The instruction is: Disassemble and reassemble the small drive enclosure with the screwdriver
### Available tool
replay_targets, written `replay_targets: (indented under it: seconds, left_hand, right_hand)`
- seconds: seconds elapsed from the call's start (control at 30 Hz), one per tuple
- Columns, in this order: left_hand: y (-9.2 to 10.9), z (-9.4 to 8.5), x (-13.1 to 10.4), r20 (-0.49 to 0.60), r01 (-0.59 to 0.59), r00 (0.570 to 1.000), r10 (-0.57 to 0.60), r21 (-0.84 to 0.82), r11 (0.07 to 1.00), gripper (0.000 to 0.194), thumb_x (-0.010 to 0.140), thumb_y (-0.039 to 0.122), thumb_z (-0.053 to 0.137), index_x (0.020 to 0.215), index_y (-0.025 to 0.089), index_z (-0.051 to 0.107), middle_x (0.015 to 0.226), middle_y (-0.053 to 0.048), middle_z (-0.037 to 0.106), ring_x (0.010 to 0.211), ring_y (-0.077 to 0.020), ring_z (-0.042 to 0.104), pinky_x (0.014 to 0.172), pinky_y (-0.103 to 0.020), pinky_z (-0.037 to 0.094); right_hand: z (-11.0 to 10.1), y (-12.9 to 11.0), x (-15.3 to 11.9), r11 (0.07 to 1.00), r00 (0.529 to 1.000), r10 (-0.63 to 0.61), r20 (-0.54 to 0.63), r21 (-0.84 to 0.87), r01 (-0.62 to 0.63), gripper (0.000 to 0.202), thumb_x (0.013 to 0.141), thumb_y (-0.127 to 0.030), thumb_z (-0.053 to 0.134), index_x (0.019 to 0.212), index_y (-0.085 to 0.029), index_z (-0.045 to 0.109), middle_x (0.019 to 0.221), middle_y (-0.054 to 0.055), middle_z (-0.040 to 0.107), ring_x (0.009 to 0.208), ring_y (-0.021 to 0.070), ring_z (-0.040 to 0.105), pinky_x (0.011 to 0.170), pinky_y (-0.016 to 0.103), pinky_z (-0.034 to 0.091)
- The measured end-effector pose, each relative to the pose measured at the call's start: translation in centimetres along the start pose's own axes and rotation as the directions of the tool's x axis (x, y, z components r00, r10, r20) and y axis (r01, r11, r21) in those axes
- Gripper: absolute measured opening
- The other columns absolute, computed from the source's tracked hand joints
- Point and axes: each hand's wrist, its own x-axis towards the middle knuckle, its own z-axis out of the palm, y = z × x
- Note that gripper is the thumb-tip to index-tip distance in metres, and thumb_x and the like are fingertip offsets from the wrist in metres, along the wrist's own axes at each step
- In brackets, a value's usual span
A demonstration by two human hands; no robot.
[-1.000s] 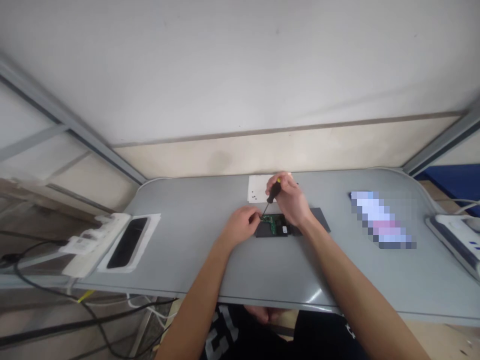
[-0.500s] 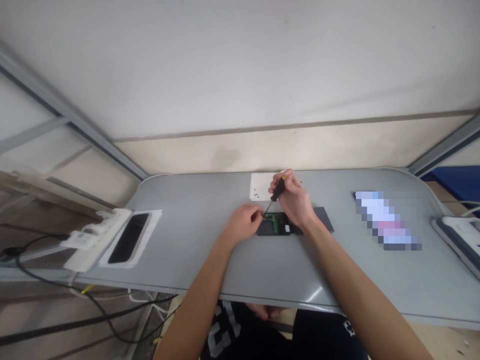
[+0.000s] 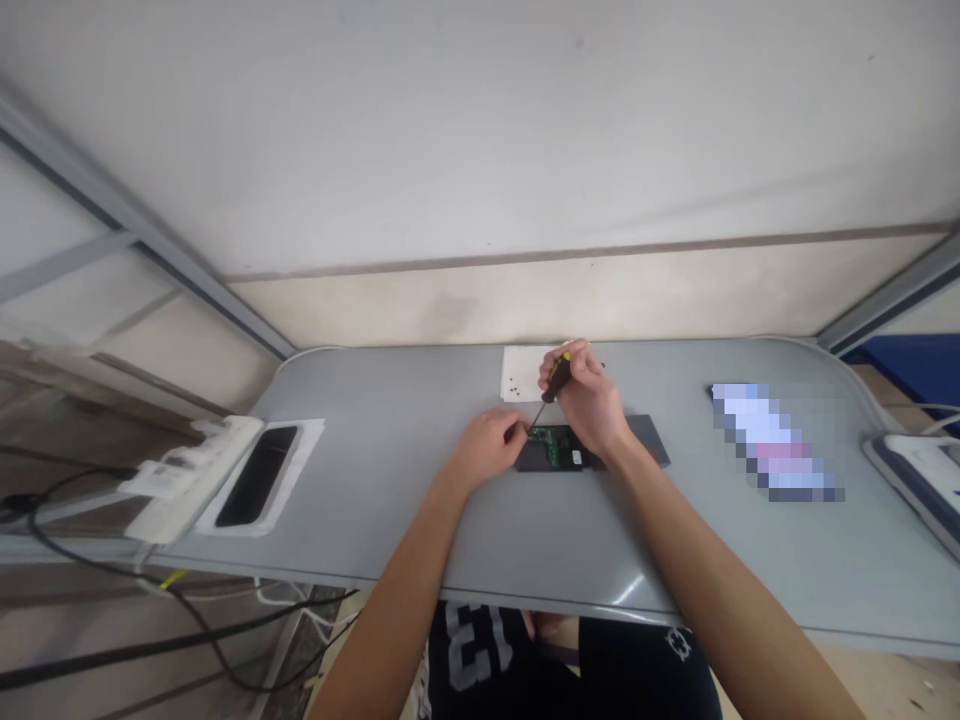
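Note:
My right hand [image 3: 592,395] is wrapped round the black and yellow handle of a screwdriver [image 3: 557,378]. Its thin shaft slants down to the upper left part of a flat black device [image 3: 534,458], where the tip meets or nearly meets it. A green circuit board [image 3: 553,447] shows inside the device. At the device's left edge, close to the screwdriver tip, the fingers of my left hand [image 3: 491,445] are pinched together; what lies between them is hidden. A dark flat panel [image 3: 649,440] lies to the right, partly behind my right wrist.
Several tiny dark pieces lie on white paper [image 3: 529,360] behind the device. To the left are a black phone [image 3: 259,477] on paper and a white power strip [image 3: 195,480] with cables. A blurred-out phone-like item [image 3: 776,445] and a white-and-dark appliance [image 3: 922,480] lie right.
Both hands and the screwdriver keep nearly the same place at the device. The view has shifted very slightly, and my legs below the table have moved a little.

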Motion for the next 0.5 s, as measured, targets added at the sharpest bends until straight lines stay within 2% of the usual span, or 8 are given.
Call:
replay_targets:
  seconds: [0.1,0.2,0.33,0.5]
  left_hand:
    - [0.1,-0.1,0.0,0.011,0.003,1.0,-0.003,-0.001,1.0,0.021,0.093,0.013,0.049,0.089,0.021,0.068,0.088,-0.002,0.07,0.083,-0.0177,0.064,0.081,-0.03,0.049]
    - [0.2,-0.2,0.0,0.011,0.011,1.0,-0.011,-0.01,1.0,0.02,0.093,0.014,0.049,0.091,0.021,0.069,0.091,-0.003,0.071,0.086,-0.0181,0.065,0.083,-0.03,0.049]
    - [0.1,-0.1,0.0,0.014,0.016,1.0,-0.016,-0.013,1.0,0.021,0.093,0.014,0.05,0.092,0.021,0.069,0.09,-0.003,0.071,0.086,-0.0181,0.064,0.082,-0.03,0.049]
    - [0.2,-0.2,0.0,0.009,0.012,1.0,-0.012,-0.001,1.0,0.021,0.093,0.014,0.049,0.09,0.021,0.068,0.088,-0.003,0.071,0.085,-0.0182,0.064,0.081,-0.031,0.049]
  right_hand:
    - [0.0,0.2,0.1,0.999,0.999,0.02,0.034,-0.026,-0.019,0.031,0.095,-0.056,0.057,0.088,-0.025,0.056,0.075,0.001,0.047,0.066,0.0164,0.045,0.062,0.032,0.043]
    - [0.5,0.2,-0.1,0.999,1.0,-0.012,0.024,-0.032,0.012,0.035,0.096,-0.061,0.052,0.092,-0.027,0.054,0.071,-0.001,0.043,0.062,0.0164,0.042,0.06,0.031,0.042]
    - [1.0,0.0,-0.5,0.999,1.0,-0.013,0.004,-0.031,0.013,0.032,0.094,-0.057,0.061,0.089,-0.028,0.046,0.066,-0.004,0.038,0.058,0.0151,0.038,0.057,0.028,0.039]
    - [0.2,-0.2,-0.1,1.0,1.0,0.006,-0.003,0.003,-0.006,0.027,0.093,-0.05,0.064,0.089,-0.026,0.051,0.08,0.001,0.052,0.068,0.016,0.049,0.065,0.03,0.044]
